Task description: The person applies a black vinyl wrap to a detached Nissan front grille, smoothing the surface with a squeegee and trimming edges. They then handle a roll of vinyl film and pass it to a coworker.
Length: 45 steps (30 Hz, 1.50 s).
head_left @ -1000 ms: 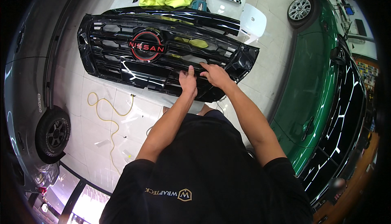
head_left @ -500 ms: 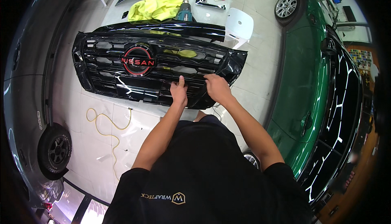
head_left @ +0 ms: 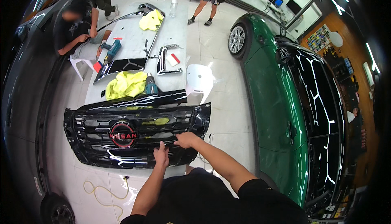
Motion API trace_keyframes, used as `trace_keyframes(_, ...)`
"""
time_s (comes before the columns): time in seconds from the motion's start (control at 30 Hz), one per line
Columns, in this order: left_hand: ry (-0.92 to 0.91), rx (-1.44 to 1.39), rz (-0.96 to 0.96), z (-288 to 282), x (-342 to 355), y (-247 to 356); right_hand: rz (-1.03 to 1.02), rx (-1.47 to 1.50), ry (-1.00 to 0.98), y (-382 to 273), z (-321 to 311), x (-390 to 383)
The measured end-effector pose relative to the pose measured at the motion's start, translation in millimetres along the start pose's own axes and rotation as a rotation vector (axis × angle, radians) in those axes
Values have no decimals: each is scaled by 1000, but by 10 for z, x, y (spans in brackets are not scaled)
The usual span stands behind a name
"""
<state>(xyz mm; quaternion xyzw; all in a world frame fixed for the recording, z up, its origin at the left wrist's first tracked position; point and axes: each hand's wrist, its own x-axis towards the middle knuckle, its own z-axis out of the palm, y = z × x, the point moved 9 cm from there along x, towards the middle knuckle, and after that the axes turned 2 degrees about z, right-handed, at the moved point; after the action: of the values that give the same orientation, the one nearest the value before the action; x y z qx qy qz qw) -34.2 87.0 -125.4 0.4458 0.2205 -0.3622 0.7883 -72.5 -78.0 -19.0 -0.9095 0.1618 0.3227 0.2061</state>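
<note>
Grille (head_left: 143, 129) is lying under the left hand (head_left: 161, 156) and right hand (head_left: 185, 139), whose grip I cannot tell, and uneven finger pressure may be risking scuffed gloss.

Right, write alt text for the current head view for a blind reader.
A person's left hand and right hand are at the lower right of a black car grille with a round emblem. Beyond it, a yellow cloth and a teal tool are on a white table; a seated person is left, a green car right.
</note>
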Motion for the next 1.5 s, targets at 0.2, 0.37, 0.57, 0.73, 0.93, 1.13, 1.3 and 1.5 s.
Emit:
trace_keyframes(0.2, -22, 27, -3, -39, 32, 7, -38, -100, 35, 4, -48, -1)
trace_keyframes(0.37, -18, 90, 54, 16, 4, 27, -54, -139, 68, -28, -69, -45)
trace_keyframes(0.57, -14, 71, 78, 30, 24, 47, -99, -140, 148, -44, -147, -95)
trace_keyframes(0.73, -114, 37, -17, 58, 19, 60, -79, -124, 97, -28, -45, -115)
trace_keyframes(0.93, -137, 103, -140, 17, -15, 105, -26, -109, 199, -167, 0, -287)
trace_keyframes(1.13, -186, 72, -283, -133, -173, 245, 11, 181, 555, -448, 70, -913)
trace_keyframes(1.3, -361, 146, -414, -255, -399, 383, 153, 526, 894, -367, 339, -1501)
trace_keyframes(1.5, -531, 406, -575, -567, -697, 474, 508, 888, 996, -168, 1115, -2217)
